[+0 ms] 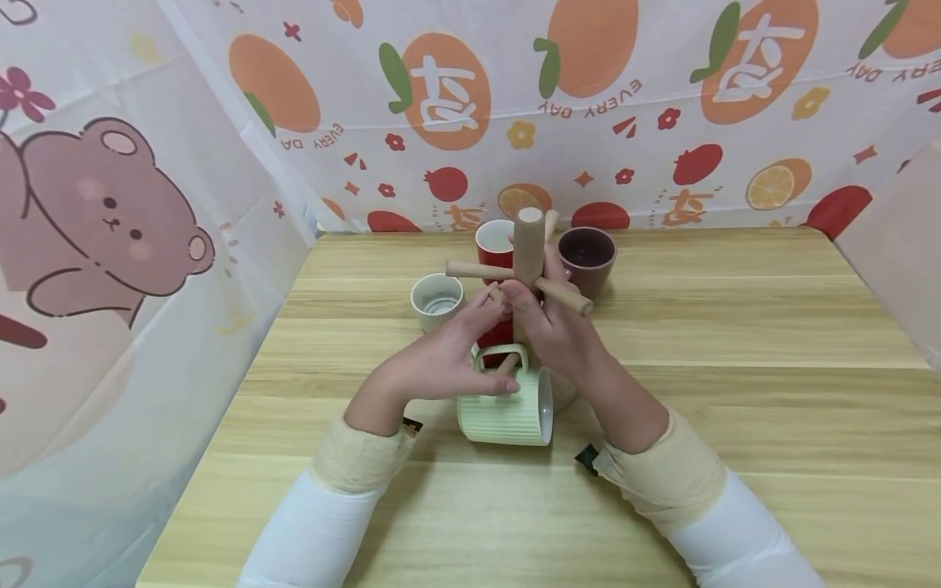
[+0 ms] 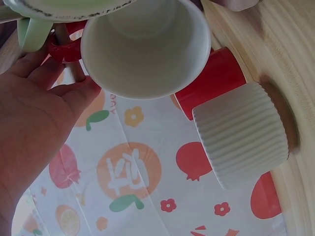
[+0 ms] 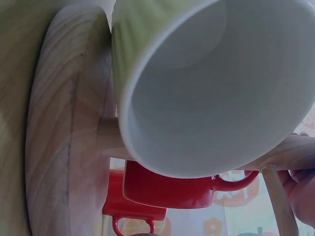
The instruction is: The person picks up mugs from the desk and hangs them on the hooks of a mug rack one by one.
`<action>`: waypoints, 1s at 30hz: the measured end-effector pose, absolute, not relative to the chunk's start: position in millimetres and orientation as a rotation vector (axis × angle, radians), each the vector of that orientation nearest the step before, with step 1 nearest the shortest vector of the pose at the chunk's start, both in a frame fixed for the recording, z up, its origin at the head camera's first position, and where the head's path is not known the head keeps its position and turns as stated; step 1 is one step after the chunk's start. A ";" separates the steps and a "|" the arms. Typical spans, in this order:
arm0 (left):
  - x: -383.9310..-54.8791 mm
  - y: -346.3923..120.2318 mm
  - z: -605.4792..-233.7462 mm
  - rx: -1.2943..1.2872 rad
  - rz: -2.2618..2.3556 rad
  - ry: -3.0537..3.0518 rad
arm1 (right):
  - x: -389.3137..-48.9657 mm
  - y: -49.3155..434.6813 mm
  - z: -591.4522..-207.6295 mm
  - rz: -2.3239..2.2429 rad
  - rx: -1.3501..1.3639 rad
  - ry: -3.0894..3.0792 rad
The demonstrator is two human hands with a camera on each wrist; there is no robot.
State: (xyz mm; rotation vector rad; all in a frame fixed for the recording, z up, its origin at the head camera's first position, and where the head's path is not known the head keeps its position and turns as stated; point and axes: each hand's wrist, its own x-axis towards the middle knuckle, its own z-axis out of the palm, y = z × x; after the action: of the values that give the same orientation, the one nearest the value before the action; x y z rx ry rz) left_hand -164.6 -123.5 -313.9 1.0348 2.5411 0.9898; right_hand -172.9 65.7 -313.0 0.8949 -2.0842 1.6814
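A wooden mug tree [image 1: 529,249] stands in the middle of the table, and my right hand [image 1: 566,331] grips its post among the upper pegs. A light green ribbed mug [image 1: 503,418] hangs sideways by its handle on a lower peg, mouth to the right. Beyond it a red mug [image 2: 142,51] with a white inside hangs on another peg. My left hand [image 1: 441,351] has its fingers and thumb around the red mug's handle [image 2: 64,50], with fingertips against the peg; its thumb lies by the green mug. The hands partly hide the pegs and red mug.
A second red mug [image 1: 491,258] stands behind the tree. A white ribbed cup [image 1: 435,296] sits at its left, and a brownish-purple mug [image 1: 588,263] at its right. The tree's round base [image 3: 69,123] rests on the table. A printed cloth [image 1: 559,171] hangs along the back edge.
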 end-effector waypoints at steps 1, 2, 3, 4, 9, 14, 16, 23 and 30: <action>-164.4 -123.3 -313.7 1.020 0.986 2.542 | -173.1 66.0 -313.7 1.683 0.902 -2.081; -164.3 -123.2 -313.6 1.009 0.984 2.543 | -173.6 66.3 -314.6 1.692 0.910 -2.074; -164.1 -123.1 -313.6 0.996 0.983 2.541 | -173.8 66.7 -315.6 1.694 0.908 -2.078; -163.8 -123.0 -313.6 0.985 0.981 2.539 | -174.1 67.1 -316.3 1.691 0.909 -2.079; -163.4 -122.7 -314.0 0.962 0.982 2.531 | -175.6 67.6 -318.5 1.680 0.936 -2.062; -163.2 -123.2 -313.9 0.994 0.990 2.537 | -176.4 66.7 -317.8 1.645 0.952 -2.044; -163.2 -123.4 -313.7 1.011 0.990 2.541 | -176.6 66.8 -317.8 1.625 0.951 -2.039; -163.1 -123.2 -313.6 1.051 1.006 2.537 | -176.4 68.1 -318.2 1.598 0.936 -2.057; -162.7 -123.9 -314.2 1.018 0.995 2.537 | -176.0 68.7 -318.7 1.573 0.920 -2.067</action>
State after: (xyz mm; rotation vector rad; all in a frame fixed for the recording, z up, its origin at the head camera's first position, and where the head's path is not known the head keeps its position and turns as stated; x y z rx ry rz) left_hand -162.7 -123.9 -314.2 1.0180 2.5369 0.9952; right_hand -176.0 68.7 -318.7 0.9196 -2.0667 1.5727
